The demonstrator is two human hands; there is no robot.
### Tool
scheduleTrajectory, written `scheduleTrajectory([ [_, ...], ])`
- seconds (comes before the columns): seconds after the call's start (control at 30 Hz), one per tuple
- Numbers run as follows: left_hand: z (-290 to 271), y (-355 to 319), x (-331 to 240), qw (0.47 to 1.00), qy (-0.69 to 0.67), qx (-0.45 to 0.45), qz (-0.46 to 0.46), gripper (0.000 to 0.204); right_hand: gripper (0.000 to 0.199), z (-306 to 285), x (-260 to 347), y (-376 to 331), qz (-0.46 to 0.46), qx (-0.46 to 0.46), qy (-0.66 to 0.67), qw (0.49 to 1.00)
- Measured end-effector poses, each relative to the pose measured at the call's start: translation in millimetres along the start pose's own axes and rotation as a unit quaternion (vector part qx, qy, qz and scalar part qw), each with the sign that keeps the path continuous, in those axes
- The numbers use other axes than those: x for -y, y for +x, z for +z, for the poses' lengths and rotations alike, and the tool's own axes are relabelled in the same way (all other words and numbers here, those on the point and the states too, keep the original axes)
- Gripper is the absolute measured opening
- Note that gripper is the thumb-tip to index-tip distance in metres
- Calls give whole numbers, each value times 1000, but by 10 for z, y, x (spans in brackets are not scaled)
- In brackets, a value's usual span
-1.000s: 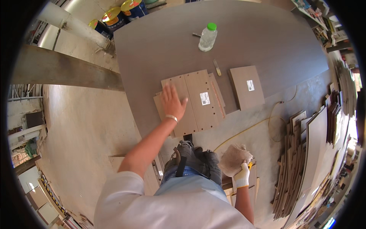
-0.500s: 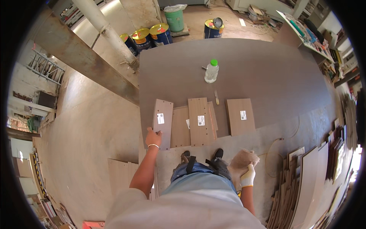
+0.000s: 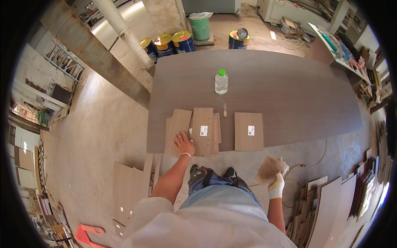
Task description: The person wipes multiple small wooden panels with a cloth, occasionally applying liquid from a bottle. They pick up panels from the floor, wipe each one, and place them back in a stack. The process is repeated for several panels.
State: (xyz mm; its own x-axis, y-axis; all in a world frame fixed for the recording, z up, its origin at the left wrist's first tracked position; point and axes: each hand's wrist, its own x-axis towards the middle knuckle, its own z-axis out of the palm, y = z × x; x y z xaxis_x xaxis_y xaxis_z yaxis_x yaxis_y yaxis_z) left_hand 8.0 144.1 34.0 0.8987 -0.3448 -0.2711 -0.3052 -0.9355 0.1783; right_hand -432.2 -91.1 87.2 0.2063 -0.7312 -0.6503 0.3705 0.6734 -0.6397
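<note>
Fingers spread, my left hand point(image 3: 183, 144) lies flat on a plain brown wooden board point(image 3: 180, 120) at the left of a group of overlapping boards. Beside it, a board with a white label point(image 3: 202, 138) and small holes along its edge lies over other boards. My right hand point(image 3: 276, 187), in a white glove, grips a bunched brown cloth point(image 3: 271, 169) beyond the table's near edge. Apart to the right lies another labelled board point(image 3: 249, 120).
On the large brown table point(image 3: 289, 95) stand a clear bottle with green cap point(image 3: 221, 84) and a small knife point(image 3: 225, 110). Stacked panels point(image 3: 331, 198) lean at the right. Several blue-and-yellow drums point(image 3: 182, 40) stand beyond. Panels point(image 3: 124, 182) and an orange-red pallet jack point(image 3: 84, 233) sit lower left.
My left hand has gone from gripping the leftmost board's edge to lying flat on a board. That board's label no longer shows, and it sits closer over the group. The cloth stays in my right hand.
</note>
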Motion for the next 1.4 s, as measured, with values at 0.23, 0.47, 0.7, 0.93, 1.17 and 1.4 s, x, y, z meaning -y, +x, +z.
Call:
scheduleTrajectory([
  [0.23,4,-598,-1046,993,41,111,12,117,56,-341,-28,-102,19,-47,5,999],
  [0.47,488,-481,-465,991,128,15,26,103,52,-203,-139,19,63,18,5,998],
  [0.7,-140,-635,-79,983,-181,-15,-12,59,52,-317,-41,198,55,22,40,997],
  [0.93,-213,-451,230,994,-77,-70,12,54,59,-180,-2,390,53,31,-15,998],
  [1.17,118,40,461,993,-27,-47,103,83,58,546,-94,271,64,35,-44,996],
  [1.4,-11,-164,29,998,-27,-11,48,80,55,790,-145,-84,6,2,-86,996],
])
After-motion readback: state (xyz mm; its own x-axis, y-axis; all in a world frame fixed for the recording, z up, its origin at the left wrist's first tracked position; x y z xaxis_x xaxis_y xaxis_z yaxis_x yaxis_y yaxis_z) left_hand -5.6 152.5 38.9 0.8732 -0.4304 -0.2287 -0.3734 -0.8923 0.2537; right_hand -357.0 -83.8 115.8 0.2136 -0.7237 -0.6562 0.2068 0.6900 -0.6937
